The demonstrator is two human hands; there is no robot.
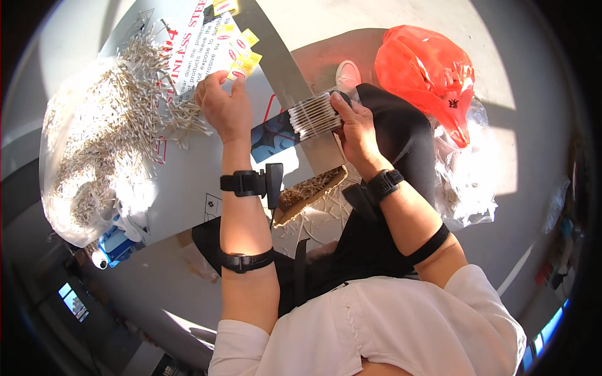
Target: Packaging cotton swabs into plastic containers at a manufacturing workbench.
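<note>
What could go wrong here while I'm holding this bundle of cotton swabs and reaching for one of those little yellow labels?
1. The right hand grips the swab bundle from one side only, beyond the table edge; swabs might slip out and drop onto the lap.
2. The left hand reaches for the yellow labels right beside loose swabs; it could sweep some off the table.

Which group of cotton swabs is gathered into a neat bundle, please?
The cotton swab bundle in the right hand; the swabs by the left hand lie loose.
</note>
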